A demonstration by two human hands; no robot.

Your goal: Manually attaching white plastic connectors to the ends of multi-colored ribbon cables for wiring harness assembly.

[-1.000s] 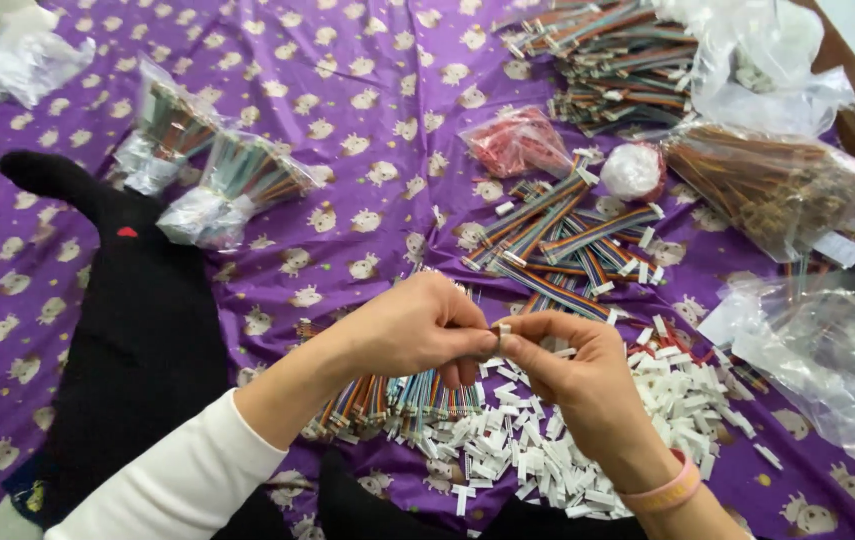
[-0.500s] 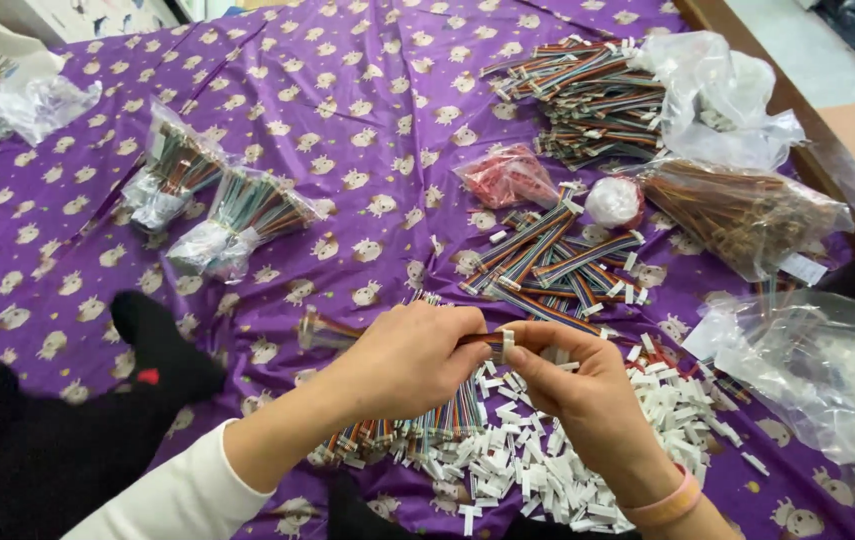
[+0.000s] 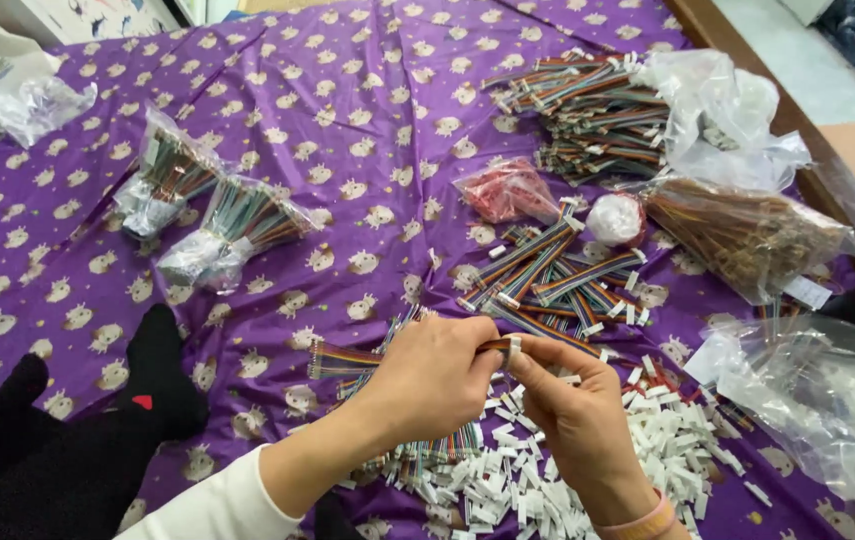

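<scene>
My left hand grips a multicoloured ribbon cable whose free end sticks out to the left. My right hand pinches a small white plastic connector at the cable's near end, fingertips of both hands meeting there. Below the hands lies a heap of loose white connectors. Under my left wrist sits a row of more coloured cables. A pink band circles my right wrist.
A purple patterned cloth covers the surface. On it lie bagged cable bundles, a pile of finished cables, a red-filled bag, clear bags at right, and black-socked feet at lower left.
The view has tilted upward, so the hands sit lower in the frame. The black-socked feet have drawn back toward the lower left. Both hands keep their hold on cable and connector.
</scene>
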